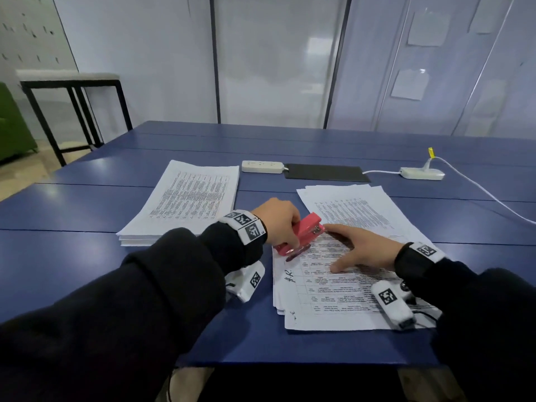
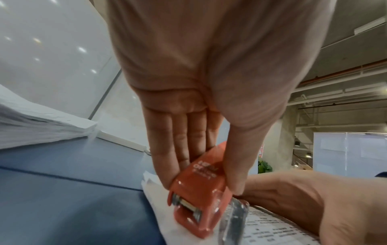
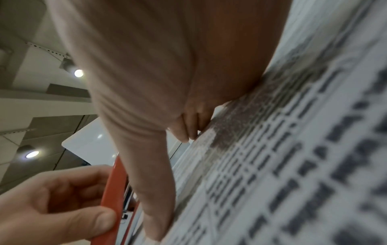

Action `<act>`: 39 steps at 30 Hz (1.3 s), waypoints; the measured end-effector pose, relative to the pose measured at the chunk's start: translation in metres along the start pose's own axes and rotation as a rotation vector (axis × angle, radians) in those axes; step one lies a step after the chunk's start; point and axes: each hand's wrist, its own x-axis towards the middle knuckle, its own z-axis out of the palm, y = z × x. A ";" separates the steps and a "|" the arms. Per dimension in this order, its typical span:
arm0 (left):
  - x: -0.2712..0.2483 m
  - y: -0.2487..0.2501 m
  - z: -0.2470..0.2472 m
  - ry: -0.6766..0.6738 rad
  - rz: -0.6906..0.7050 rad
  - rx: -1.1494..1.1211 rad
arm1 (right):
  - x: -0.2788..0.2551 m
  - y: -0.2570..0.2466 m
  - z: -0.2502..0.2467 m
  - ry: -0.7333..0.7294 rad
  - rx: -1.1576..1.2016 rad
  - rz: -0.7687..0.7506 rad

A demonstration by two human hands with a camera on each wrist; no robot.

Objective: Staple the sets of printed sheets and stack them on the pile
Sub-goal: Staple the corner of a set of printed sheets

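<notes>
A red stapler [image 1: 301,233] sits over the top left corner of the near set of printed sheets [image 1: 327,288] on the blue table [image 1: 87,250]. My left hand [image 1: 278,220] grips the stapler from the left, fingers and thumb along its sides; the left wrist view shows the stapler [image 2: 201,190] with its rear hinge toward the camera. My right hand [image 1: 362,248] lies flat on the sheets with fingers spread, index tip near the stapler's nose. In the right wrist view the printed page [image 3: 293,149] fills the right side and the stapler [image 3: 114,190] stands beside my thumb.
A thick neat pile of paper [image 1: 185,201] lies at the left, a looser pile [image 1: 356,210] behind the near sheets. At the back are a white power strip [image 1: 262,166], a black pad [image 1: 324,172], and a white adapter [image 1: 422,173] with its cable running right.
</notes>
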 end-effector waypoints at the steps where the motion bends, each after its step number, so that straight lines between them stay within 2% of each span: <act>1: 0.000 0.001 0.000 -0.006 0.027 0.033 | 0.000 -0.001 0.000 -0.011 0.013 -0.006; 5: -0.001 0.007 0.000 -0.082 0.156 0.225 | 0.002 0.001 0.001 -0.087 0.061 -0.024; 9: 0.001 0.011 -0.001 -0.137 0.106 0.327 | 0.004 0.003 -0.001 -0.102 0.062 -0.010; 12: 0.001 0.012 -0.002 -0.164 0.082 0.333 | 0.004 0.003 -0.001 -0.088 0.041 0.033; 16: 0.001 0.014 -0.001 -0.164 0.151 0.323 | 0.005 0.003 0.000 -0.090 -0.005 0.045; 21: -0.001 0.014 0.004 -0.128 0.025 0.338 | 0.005 0.004 0.000 -0.058 -0.037 0.069; 26: -0.007 0.005 0.003 -0.137 0.125 0.344 | 0.006 0.004 -0.001 -0.060 -0.040 0.074; 39: -0.025 -0.014 0.000 -0.141 0.100 0.288 | -0.002 -0.003 0.000 -0.064 -0.013 0.073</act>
